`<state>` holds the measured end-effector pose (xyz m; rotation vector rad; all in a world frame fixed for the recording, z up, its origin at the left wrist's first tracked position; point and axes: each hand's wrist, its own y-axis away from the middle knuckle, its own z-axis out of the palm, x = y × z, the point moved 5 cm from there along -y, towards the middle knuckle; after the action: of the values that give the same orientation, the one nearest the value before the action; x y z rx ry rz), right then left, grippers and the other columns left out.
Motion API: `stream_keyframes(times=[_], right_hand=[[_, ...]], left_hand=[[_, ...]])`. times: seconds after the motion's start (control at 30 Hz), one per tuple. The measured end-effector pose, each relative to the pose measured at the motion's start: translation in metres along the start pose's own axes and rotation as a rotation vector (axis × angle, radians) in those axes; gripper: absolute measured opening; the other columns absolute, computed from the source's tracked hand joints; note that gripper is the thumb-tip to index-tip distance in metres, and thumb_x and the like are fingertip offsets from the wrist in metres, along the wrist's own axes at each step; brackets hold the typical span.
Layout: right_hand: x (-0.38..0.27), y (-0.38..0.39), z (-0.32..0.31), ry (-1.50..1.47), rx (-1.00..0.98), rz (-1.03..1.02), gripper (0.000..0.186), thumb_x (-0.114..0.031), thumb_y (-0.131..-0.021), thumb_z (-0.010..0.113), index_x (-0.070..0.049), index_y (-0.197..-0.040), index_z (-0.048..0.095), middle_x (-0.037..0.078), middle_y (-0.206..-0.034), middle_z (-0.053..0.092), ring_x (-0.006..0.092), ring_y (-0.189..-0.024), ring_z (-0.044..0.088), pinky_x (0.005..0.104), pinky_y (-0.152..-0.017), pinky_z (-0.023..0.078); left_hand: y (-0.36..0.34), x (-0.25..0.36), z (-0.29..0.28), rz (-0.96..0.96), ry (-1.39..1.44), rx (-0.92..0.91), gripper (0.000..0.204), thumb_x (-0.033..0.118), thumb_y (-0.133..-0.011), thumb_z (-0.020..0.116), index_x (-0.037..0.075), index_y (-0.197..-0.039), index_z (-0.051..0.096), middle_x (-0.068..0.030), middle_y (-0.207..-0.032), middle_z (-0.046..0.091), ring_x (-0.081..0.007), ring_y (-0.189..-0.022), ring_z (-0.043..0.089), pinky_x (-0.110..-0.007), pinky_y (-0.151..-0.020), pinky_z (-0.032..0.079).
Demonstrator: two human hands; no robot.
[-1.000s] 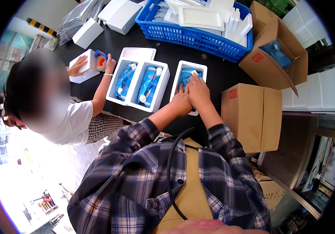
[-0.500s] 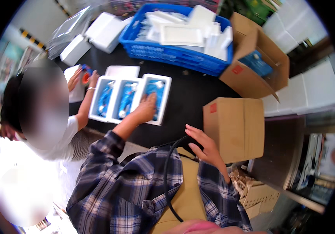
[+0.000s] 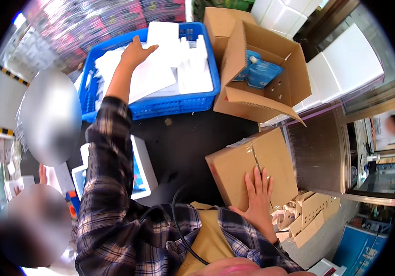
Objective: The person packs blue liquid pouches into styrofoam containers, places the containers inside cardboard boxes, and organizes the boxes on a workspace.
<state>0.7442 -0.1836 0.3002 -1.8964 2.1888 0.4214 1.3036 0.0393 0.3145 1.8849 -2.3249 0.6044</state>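
A closed brown carton sits near the bench edge (taped seam up), an open carton holding blue pouches behind it.

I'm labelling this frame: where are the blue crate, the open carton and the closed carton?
blue crate [image 3: 172, 105], head view, front wall.
open carton [image 3: 248, 99], head view, near flap.
closed carton [image 3: 234, 170], head view, top face.

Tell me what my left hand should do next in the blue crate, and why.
Probably close the left hand on the flat white foam piece and lift it. The palm lies open on that top piece in the blue crate, not gripping, while the right hand rests flat on the closed cardboard box.
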Motion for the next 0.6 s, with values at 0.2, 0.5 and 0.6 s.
stream_keyframes(times=[0.2, 0.5, 0.6], right_hand=[[0.008, -0.005, 0.008, 0.051, 0.019, -0.025, 0.106, -0.065, -0.073, 0.077, -0.009, -0.155, 0.039, 0.022, -0.165, 0.026, 0.0461, -0.154, 0.016, 0.0659, -0.120, 0.007], [-0.003, -0.001, -0.002, -0.009, 0.090, -0.081, 0.102, -0.057, -0.078, 0.074, -0.008, -0.158, 0.034, 0.022, -0.167, 0.022, 0.0449, -0.154, 0.015, 0.0638, -0.121, 0.007], [-0.012, 0.003, -0.004, -0.154, 0.166, -0.124, 0.103, -0.052, -0.078, 0.077, -0.006, -0.158, 0.032, 0.023, -0.166, 0.023, 0.0433, -0.154, 0.017, 0.0620, -0.122, 0.008]], left_hand=[[-0.085, -0.054, 0.078, 0.039, 0.188, -0.071, 0.078, 0.055, -0.072, 0.085, -0.007, -0.116, 0.068, -0.0269, -0.114, 0.072, -0.0391, -0.104, 0.071, -0.045, -0.090, 0.054], [0.043, -0.055, -0.218, 0.263, 1.013, 0.381, 0.049, 0.020, -0.099, 0.066, -0.005, -0.138, 0.050, -0.0141, -0.114, 0.070, -0.0208, -0.097, 0.069, -0.034, -0.079, 0.057], [0.126, -0.087, -0.201, 0.329, 1.431, 0.152, 0.045, 0.034, -0.103, 0.059, 0.000, -0.133, 0.059, -0.0140, -0.121, 0.070, -0.0230, -0.107, 0.070, -0.035, -0.095, 0.056]])
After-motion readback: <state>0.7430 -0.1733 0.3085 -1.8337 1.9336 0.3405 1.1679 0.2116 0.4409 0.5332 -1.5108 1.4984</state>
